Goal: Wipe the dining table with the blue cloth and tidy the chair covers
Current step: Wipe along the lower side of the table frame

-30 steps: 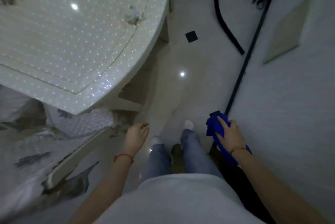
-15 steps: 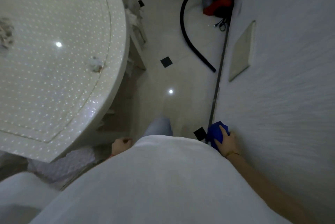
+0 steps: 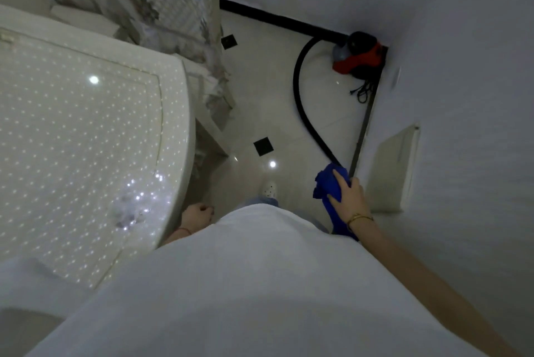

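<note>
1. Pale tiled floor point(image 3: 260, 91) runs between the white table point(image 3: 179, 137) on one side and a plain wall on the other; dim light, ceiling lamps mirrored in the tiles.
2. Fingers point(image 3: 336, 180) of the right hand point(image 3: 349, 197) are curled over the blue cloth point(image 3: 325, 189), holding it bunched at hip level, close by the wall and well apart from the table; a tail of it hangs below the wrist.
3. That cloth looks soft, light and floppy; my read is it will fold and drag rather than slide, so a flat palm over a folded pad should serve better than a pinch at one corner.
4. Left hand point(image 3: 196, 213) hangs low just beside the table rim, fingers loosely curled in, nothing in them.
5. Tabletop is glossy and dotted; probably slick, little resistance under the wipe.
6. Further out, a covered chair point(image 3: 173, 10) stands at the table's far curve, its patterned cover point(image 3: 213, 91) rumpled and hanging; thin fabric, best taken by the hem.
7. Red vacuum point(image 3: 358, 53) and black hose point(image 3: 300, 105) sit in the corner.
</note>
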